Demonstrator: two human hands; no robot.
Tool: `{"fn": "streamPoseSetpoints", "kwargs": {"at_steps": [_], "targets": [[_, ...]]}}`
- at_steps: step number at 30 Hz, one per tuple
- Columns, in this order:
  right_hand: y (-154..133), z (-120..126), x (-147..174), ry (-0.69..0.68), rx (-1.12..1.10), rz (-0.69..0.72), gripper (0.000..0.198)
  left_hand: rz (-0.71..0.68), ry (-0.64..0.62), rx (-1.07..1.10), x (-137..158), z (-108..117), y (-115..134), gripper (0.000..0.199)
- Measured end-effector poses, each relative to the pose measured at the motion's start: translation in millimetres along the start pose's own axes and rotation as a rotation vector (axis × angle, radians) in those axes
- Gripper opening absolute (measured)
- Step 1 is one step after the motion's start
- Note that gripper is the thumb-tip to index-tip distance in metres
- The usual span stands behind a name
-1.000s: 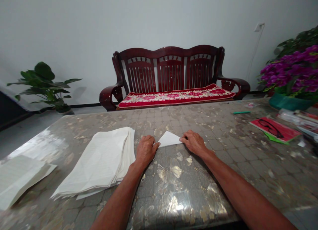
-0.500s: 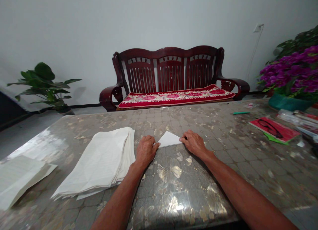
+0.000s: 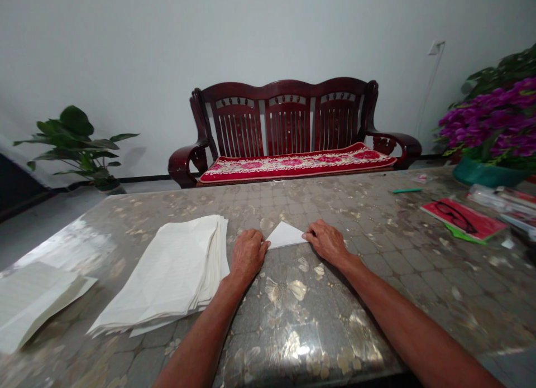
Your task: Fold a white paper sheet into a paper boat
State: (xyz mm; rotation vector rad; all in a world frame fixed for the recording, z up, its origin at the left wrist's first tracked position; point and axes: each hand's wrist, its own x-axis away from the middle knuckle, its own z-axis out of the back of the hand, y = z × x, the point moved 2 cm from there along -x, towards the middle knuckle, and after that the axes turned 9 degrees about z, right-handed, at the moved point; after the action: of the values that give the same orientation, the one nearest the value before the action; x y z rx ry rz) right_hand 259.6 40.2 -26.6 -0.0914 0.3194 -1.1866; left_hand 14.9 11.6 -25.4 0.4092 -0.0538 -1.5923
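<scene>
A small white sheet of paper folded into a triangle (image 3: 286, 235) lies on the table, its peak pointing away from me. My left hand (image 3: 249, 252) pinches its left corner between thumb and curled fingers. At the opposite corner, my right hand (image 3: 325, 240) grips the paper the same way. The long edge of the triangle faces me. Just left of my left hand rests a thick stack of white paper sheets (image 3: 167, 271), slightly uneven at the edges.
Another creased paper (image 3: 37, 298) lies at the table's left edge. On the right are a green pen (image 3: 407, 190), a red book (image 3: 486, 223) with glasses (image 3: 455, 216) on it, and a teal pot (image 3: 481, 173) of purple flowers. A wooden bench (image 3: 288, 120) stands beyond the table (image 3: 402, 298).
</scene>
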Motion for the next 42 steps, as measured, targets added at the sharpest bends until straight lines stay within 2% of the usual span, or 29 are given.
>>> {"fn": "streamPoseSetpoints", "kwargs": {"at_steps": [2,7,9,13,16,19,24,31,42], "targets": [[0,0,0,0.000,0.002,0.005,0.018,-0.027,0.022,-0.010,1,2,3,0.012],[0,1,-1,-0.007,-0.003,-0.010,0.018,-0.198,0.085,-0.035,3,3,11,0.047],[0,0,-1,-0.008,-0.003,-0.013,0.019,-0.283,0.069,-0.030,3,2,14,0.052],[0,-1,-1,-0.012,0.000,-0.022,0.019,-0.383,-0.036,-0.035,1,1,19,0.049],[1,-1,-2,-0.013,-0.005,-0.027,0.019,-0.394,-0.133,-0.065,-2,2,21,0.047],[1,-1,-1,-0.004,-0.007,-0.024,0.019,-0.405,-0.171,-0.073,-4,2,21,0.047],[0,0,-1,-0.001,-0.002,-0.020,0.019,-0.448,-0.144,-0.052,-4,1,19,0.043],[-1,2,0,-0.006,-0.005,-0.013,0.018,-0.467,-0.144,-0.167,1,-2,13,0.045],[-3,5,2,-0.002,-0.016,-0.016,0.019,-0.468,-0.089,-0.098,27,-6,-3,0.048]]}}
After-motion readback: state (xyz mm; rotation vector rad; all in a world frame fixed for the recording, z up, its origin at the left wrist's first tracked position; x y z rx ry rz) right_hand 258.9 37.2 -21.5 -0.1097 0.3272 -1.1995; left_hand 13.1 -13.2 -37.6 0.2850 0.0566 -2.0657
